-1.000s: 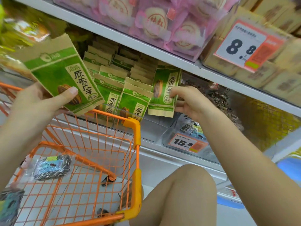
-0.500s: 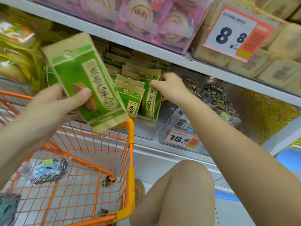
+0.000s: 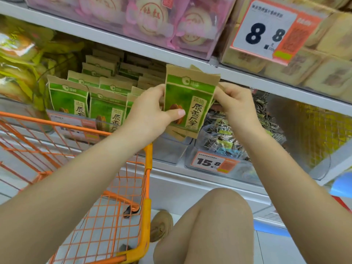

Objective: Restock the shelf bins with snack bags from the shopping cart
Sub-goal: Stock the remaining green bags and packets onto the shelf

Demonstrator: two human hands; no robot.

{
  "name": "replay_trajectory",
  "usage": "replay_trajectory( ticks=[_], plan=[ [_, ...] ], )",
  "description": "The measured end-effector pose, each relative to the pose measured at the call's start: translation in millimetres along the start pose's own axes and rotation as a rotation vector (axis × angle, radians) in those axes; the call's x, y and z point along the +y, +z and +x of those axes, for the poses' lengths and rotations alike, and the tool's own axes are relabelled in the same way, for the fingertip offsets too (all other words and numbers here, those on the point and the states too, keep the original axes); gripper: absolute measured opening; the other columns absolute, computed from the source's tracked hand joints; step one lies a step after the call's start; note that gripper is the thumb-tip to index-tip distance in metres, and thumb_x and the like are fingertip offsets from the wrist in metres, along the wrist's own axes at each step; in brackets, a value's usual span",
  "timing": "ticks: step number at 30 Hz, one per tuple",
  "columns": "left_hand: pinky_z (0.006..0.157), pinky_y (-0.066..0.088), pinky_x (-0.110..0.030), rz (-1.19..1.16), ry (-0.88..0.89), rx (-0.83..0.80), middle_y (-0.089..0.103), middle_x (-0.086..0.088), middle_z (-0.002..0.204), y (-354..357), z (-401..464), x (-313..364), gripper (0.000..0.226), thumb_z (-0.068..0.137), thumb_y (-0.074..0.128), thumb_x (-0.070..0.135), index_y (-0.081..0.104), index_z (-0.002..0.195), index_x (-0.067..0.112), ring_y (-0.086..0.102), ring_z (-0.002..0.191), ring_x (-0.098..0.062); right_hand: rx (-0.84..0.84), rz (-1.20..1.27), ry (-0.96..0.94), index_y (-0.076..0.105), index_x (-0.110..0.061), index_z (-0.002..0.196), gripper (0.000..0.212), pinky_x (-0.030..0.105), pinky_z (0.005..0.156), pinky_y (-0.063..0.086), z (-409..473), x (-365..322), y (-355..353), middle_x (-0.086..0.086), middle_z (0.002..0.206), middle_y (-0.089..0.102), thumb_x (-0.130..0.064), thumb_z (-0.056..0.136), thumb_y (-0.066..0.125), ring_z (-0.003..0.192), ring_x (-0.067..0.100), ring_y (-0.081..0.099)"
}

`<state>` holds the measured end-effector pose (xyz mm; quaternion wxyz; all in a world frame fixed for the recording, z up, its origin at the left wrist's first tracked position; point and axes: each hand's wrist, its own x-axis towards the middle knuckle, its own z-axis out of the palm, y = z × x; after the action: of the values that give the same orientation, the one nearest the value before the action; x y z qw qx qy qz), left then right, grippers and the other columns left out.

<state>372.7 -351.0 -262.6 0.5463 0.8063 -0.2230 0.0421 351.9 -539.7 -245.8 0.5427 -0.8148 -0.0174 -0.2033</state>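
Bright, flat store light, barely any shadow.
Soft all over, kinda smeary; glare on the yellow bags [image 3: 17,48] at 10 o'clock, pink packs [image 3: 152,18] at 12 washed out, shelf edge [image 3: 266,82] bowed by wide-angle warp toward 3.

green-and-tan snack bag [image 3: 190,100], orange cart [image 3: 146,187]

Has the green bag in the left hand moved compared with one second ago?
Yes. The green snack bag, held by the left hand, has gone rightward from above the orange cart to the right hand, above the 15.8 price tag.
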Motion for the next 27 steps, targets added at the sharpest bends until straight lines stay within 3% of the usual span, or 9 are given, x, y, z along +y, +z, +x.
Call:
replay_trajectory(
  ticks=[5,8,13,15,18,20,23,25,27],
  plan=[
    [0.066,0.027,0.003,0.245,0.103,0.131,0.044,0.011,0.085,6.2,1.7,-6.9,0.025,0.077,0.074,0.029,0.058,0.096,0.025,0.041,0.080,-0.009,-0.023,-0.002,-0.030,0.072,-0.014,0.089,0.029,0.051,0.091,0.050,-4.0,1.3,1.0,0.006,0.090,0.073,-0.023,0.100,0.047,0.089,0.022,0.067],
    [0.062,0.030,-0.011,0.326,0.125,0.146,0.041,0.015,0.079,5.7,3.0,-15.0,0.028,0.075,0.074,0.037,0.051,0.088,0.028,0.041,0.076,-0.009,-0.006,-0.015,-0.030,0.071,-0.004,0.091,0.033,0.054,0.087,0.051,-4.3,3.2,0.6,0.013,0.091,0.072,-0.022,0.100,0.045,0.086,0.023,0.065],
    [0.090,0.041,-0.032,0.328,0.123,0.091,0.062,0.009,0.109,-4.0,13.1,-21.4,0.041,0.074,0.073,0.043,0.063,0.106,0.021,0.052,0.108,-0.016,-0.024,-0.033,-0.036,0.068,0.008,0.096,0.040,0.055,0.088,0.050,2.6,1.4,-1.1,0.021,0.096,0.071,-0.025,0.100,0.045,0.094,0.038,0.065],
    [0.096,0.045,-0.039,0.206,0.097,0.062,0.067,0.008,0.111,-8.1,15.1,-21.4,0.043,0.075,0.075,0.035,0.062,0.114,0.022,0.058,0.108,-0.014,-0.038,-0.062,-0.056,0.064,0.012,0.096,0.048,0.058,0.086,0.048,5.6,0.8,-0.6,0.030,0.097,0.066,-0.033,0.097,0.047,0.094,0.045,0.060],
    [0.099,0.042,-0.045,0.305,0.117,0.076,0.066,0.008,0.106,-4.6,15.5,-25.3,0.040,0.075,0.075,0.038,0.062,0.110,0.023,0.059,0.105,-0.016,-0.078,-0.100,-0.060,0.063,0.011,0.092,0.052,0.059,0.085,0.047,8.3,5.3,0.6,0.033,0.095,0.063,-0.039,0.096,0.047,0.092,0.048,0.058],
    [0.110,0.029,-0.046,0.433,0.127,0.067,0.062,0.005,0.111,2.8,14.5,-31.6,0.042,0.075,0.071,0.045,0.059,0.107,0.022,0.052,0.112,-0.019,-0.099,-0.151,-0.042,0.066,0.003,0.089,0.052,0.060,0.087,0.046,6.5,8.6,3.2,0.028,0.093,0.065,-0.044,0.095,0.045,0.091,0.044,0.060],
    [0.118,0.003,-0.039,0.474,0.134,0.064,0.059,0.004,0.114,12.9,13.7,-40.6,0.043,0.076,0.067,0.049,0.056,0.106,0.019,0.047,0.119,-0.016,-0.090,-0.186,-0.010,0.074,-0.020,0.088,0.048,0.052,0.092,0.049,-1.4,10.2,5.7,0.003,0.091,0.074,-0.053,0.092,0.039,0.095,0.022,0.068],
    [0.117,0.002,-0.037,0.481,0.139,0.102,0.058,0.007,0.100,16.9,13.8,-41.9,0.039,0.076,0.068,0.048,0.055,0.096,0.018,0.049,0.110,-0.014,-0.107,-0.217,0.026,0.074,-0.023,0.091,0.056,0.042,0.093,0.049,-7.4,9.5,3.9,0.000,0.094,0.074,-0.064,0.086,0.036,0.095,0.014,0.067],
    [0.117,0.003,-0.037,0.486,0.129,0.144,0.054,0.010,0.093,19.7,14.3,-38.4,0.037,0.075,0.071,0.046,0.051,0.090,0.020,0.049,0.108,-0.015,-0.183,-0.273,-0.043,0.070,-0.024,0.099,0.040,0.034,0.092,0.050,-12.0,9.0,2.8,-0.006,0.097,0.072,-0.057,0.086,0.050,0.096,0.007,0.065]
  ],
)
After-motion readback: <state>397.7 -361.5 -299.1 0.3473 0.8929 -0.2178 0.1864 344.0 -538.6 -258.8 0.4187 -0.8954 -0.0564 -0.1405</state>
